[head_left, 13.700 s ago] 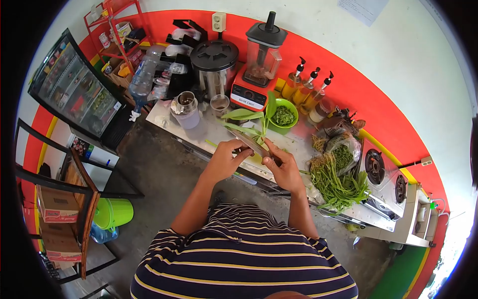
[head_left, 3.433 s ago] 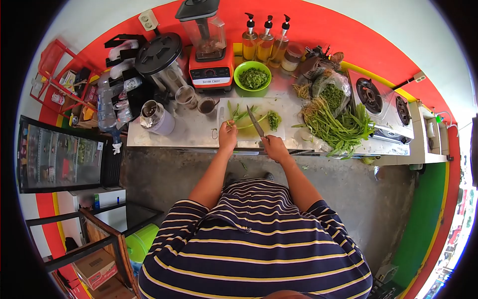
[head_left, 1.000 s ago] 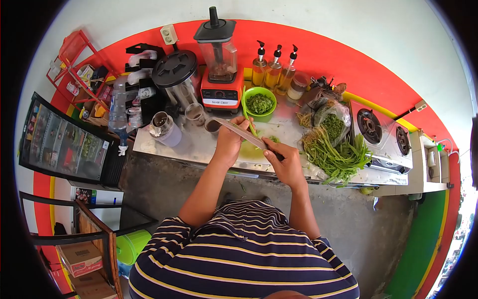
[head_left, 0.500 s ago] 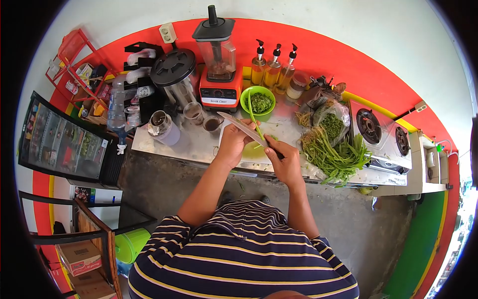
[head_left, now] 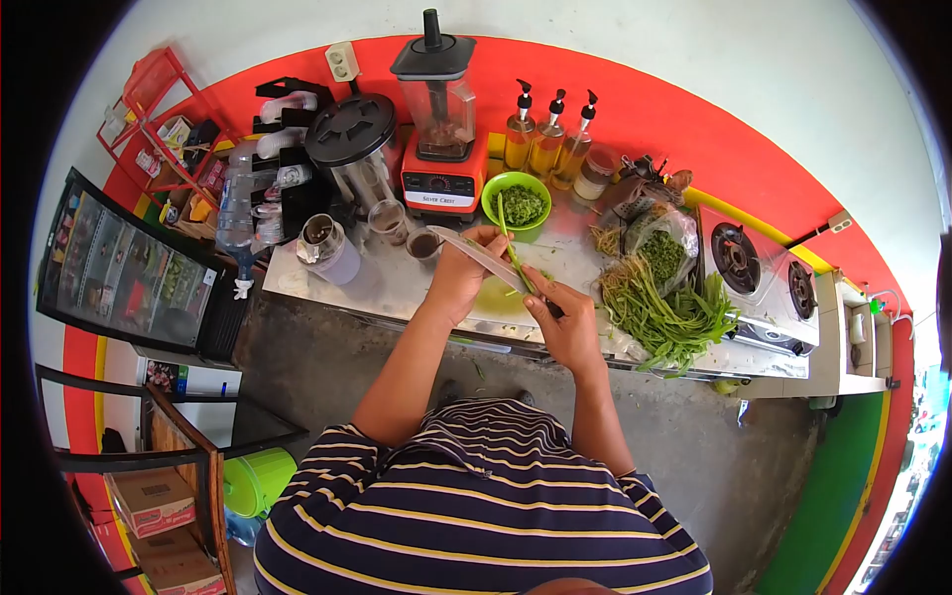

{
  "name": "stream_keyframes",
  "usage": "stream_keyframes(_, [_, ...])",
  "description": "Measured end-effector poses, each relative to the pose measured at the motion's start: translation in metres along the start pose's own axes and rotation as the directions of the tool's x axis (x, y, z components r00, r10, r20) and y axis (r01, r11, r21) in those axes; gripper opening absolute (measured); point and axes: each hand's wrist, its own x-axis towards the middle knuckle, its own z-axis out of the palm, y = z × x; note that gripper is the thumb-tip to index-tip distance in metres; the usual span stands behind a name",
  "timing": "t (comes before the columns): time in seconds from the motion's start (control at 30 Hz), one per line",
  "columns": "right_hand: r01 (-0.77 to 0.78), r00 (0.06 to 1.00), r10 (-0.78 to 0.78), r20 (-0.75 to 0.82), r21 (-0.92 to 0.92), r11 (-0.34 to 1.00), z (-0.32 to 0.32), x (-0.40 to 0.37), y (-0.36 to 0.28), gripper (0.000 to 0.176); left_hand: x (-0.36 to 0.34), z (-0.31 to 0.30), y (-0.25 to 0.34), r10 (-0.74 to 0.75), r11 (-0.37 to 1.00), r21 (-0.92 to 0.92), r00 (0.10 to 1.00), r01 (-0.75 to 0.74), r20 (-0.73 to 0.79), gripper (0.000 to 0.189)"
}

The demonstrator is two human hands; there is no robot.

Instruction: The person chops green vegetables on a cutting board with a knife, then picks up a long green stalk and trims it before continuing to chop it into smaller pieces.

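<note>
My right hand (head_left: 566, 322) is closed round the handle of a knife (head_left: 476, 252), whose blade points up and to the left. In my left hand (head_left: 463, 274), fingers closed, is a green stem (head_left: 507, 238) that crosses the blade. Both hands are above the metal counter's front edge, over a pale green board (head_left: 499, 298). Just behind them stands a lime green bowl (head_left: 535, 233) with chopped greens (head_left: 520, 204) in it. To the right of my hands lies a bunch of leafy greens (head_left: 659, 312), beside a plastic bag (head_left: 664, 244) of chopped greens.
A red blender (head_left: 442, 183), a steel pot (head_left: 359, 180), glasses (head_left: 424, 244) and a metal-topped jar (head_left: 327, 248) stand at the left of the counter (head_left: 387, 295). Pump bottles (head_left: 545, 144) line the back. A gas stove (head_left: 759, 273) is at the right.
The view has shifted slightly. My left hand's fingers have moved a little up along the stem, nearer the bowl. Both hands keep their holds.
</note>
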Motion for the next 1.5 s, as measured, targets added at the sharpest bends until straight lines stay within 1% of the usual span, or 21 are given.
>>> stream_keyframes(0.13, [0.007, 1.000, -0.007, 0.004, 0.009, 1.000, 0.001, -0.001, -0.004, 0.043, -0.002, -0.003, 0.000, 0.027, 0.999, 0.036, 0.999, -0.028, 0.034, 0.019])
stream_keyframes(0.2, [0.011, 1.000, -0.011, -0.003, 0.004, 1.000, 0.003, -0.001, -0.001, 0.043, -0.005, 0.000, 0.002, -0.030, 0.999, -0.035, 1.000, 0.030, 0.003, 0.019])
stream_keyframes(0.37, [0.042, 0.999, -0.042, 0.015, 0.007, 0.999, 0.006, 0.001, 0.002, 0.044, -0.010, -0.005, -0.001, -0.035, 0.996, -0.077, 0.999, 0.036, 0.011, 0.019])
stream_keyframes(0.47, [0.003, 0.998, -0.005, 0.062, 0.041, 0.999, 0.006, 0.002, -0.002, 0.044, -0.012, -0.009, -0.001, -0.044, 0.996, -0.073, 0.999, 0.045, 0.002, 0.020])
stream_keyframes(0.53, [-0.079, 0.984, 0.058, 0.166, 0.126, 0.989, 0.004, 0.004, -0.002, 0.047, -0.015, -0.011, 0.001, -0.043, 0.997, -0.072, 0.999, 0.043, -0.008, 0.021])
stream_keyframes(0.57, [-0.077, 0.984, 0.054, 0.172, 0.128, 0.989, 0.004, 0.005, 0.000, 0.047, -0.017, -0.012, 0.002, -0.023, 0.998, -0.066, 1.000, 0.022, -0.021, 0.021])
stream_keyframes(0.6, [-0.068, 0.975, 0.031, 0.218, 0.167, 0.984, 0.005, 0.006, 0.004, 0.049, -0.018, -0.014, 0.003, -0.003, 0.998, -0.060, 0.999, 0.001, -0.034, 0.021])
stream_keyframes(0.73, [-0.036, 0.938, -0.048, 0.343, 0.234, 0.971, 0.010, 0.011, 0.015, 0.053, -0.020, -0.026, 0.005, -0.009, 1.000, -0.014, 0.998, 0.008, -0.066, 0.020])
stream_keyframes(0.8, [-0.047, 0.936, -0.042, 0.350, 0.244, 0.969, 0.013, 0.011, 0.014, 0.053, -0.023, -0.029, 0.005, -0.004, 0.999, 0.040, 0.999, 0.006, -0.035, 0.020])
stream_keyframes(0.87, [-0.060, 0.933, -0.036, 0.357, 0.253, 0.966, 0.015, 0.013, 0.010, 0.053, -0.026, -0.032, 0.005, -0.023, 1.000, 0.019, 0.999, 0.024, -0.046, 0.020])
stream_keyframes(0.9, [-0.053, 0.938, -0.028, 0.345, 0.223, 0.973, 0.014, 0.014, 0.005, 0.054, -0.028, -0.032, 0.005, -0.046, 0.999, -0.001, 0.998, 0.046, -0.049, 0.020])
stream_keyframes(1.03, [-0.054, 0.939, -0.001, 0.343, 0.150, 0.987, 0.014, 0.019, 0.004, 0.057, -0.038, -0.027, 0.008, -0.034, 0.999, -0.027, 0.997, 0.032, -0.068, 0.021])
stream_keyframes(1.1, [-0.019, 0.946, -0.034, 0.324, 0.161, 0.987, 0.018, 0.021, 0.010, 0.058, -0.040, -0.025, 0.014, -0.057, 0.998, -0.001, 0.998, 0.057, -0.033, 0.020])
stream_keyframes(1.17, [0.007, 0.952, -0.059, 0.302, 0.168, 0.986, 0.018, 0.021, 0.012, 0.059, -0.038, -0.027, 0.007, -0.049, 0.999, 0.006, 0.998, 0.050, -0.038, 0.021])
stream_keyframes(1.23, [-0.065, 0.962, 0.057, 0.266, 0.019, 0.998, 0.015, 0.025, 0.000, 0.060, -0.034, -0.035, -0.004, -0.039, 0.999, 0.014, 0.998, 0.039, -0.042, 0.022])
stream_keyframes(1.3, [-0.059, 0.972, 0.063, 0.227, -0.021, 0.998, 0.018, 0.026, 0.002, 0.060, -0.032, -0.041, -0.005, -0.072, 0.997, -0.011, 0.995, 0.073, 0.069, 0.026])
stream_keyframes(1.33, [-0.054, 0.980, 0.065, 0.187, -0.063, 0.997, 0.019, 0.027, 0.004, 0.060, -0.034, -0.035, -0.003, -0.074, 0.997, -0.009, 0.995, 0.074, 0.071, 0.026])
stream_keyframes(1.37, [-0.055, 0.981, 0.066, 0.185, -0.063, 0.997, 0.021, 0.027, 0.007, 0.060, -0.036, -0.025, -0.003, -0.050, 0.982, 0.181, 0.999, 0.046, 0.017, 0.026])
stream_keyframes(1.4, [-0.040, 0.982, 0.049, 0.185, -0.052, 0.998, 0.022, 0.027, 0.009, 0.060, -0.039, -0.017, 0.000, -0.016, 0.931, 0.365, 0.999, 0.027, -0.033, 0.027])
stream_keyframes(1.43, [-0.026, 0.982, 0.034, 0.186, -0.041, 0.999, 0.023, 0.026, 0.011, 0.059, -0.038, -0.016, 0.000, -0.019, 0.931, 0.365, 0.999, 0.030, -0.033, 0.027])
stream_keyframes(1.5, [-0.038, 0.980, 0.046, 0.191, -0.049, 0.998, 0.025, 0.026, 0.013, 0.059, -0.036, -0.015, -0.001, -0.011, 0.735, 0.675, 0.997, 0.064, -0.082, 0.026])
